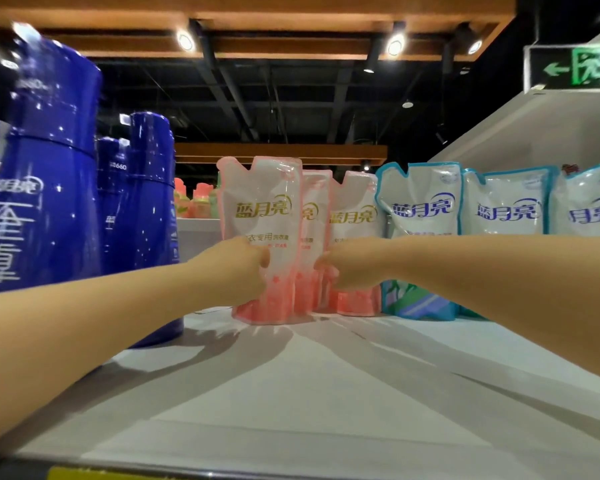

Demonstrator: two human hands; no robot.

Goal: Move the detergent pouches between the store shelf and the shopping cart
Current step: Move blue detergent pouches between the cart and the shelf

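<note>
- Gripping noted, head view: left hand (236, 271) is curled round the lower left edge of the front pink pouch (260, 209).
- Right hand (350, 265) has its fingers curled at the left edge of the right pink pouch (352, 209), low down, and appears to grasp it.
- Pink pouches counted: three, near the middle of the shelf (326, 375). The middle pink pouch (312, 216) is half hidden between the other two.
- Orientation: all three stand upright with the long axis vertical, the notched spout end up and the base on the shelf. Their printed faces point toward the near side.
- The front one stands nearest, just left of the other two.
- Teal-edged pouches (420, 202): three in a row to the right, upright; the last is cut by the frame edge.
- Blue bottles (49, 202): at least four, standing at the left.
- Green exit sign (575, 67): one, far upper right.
</note>
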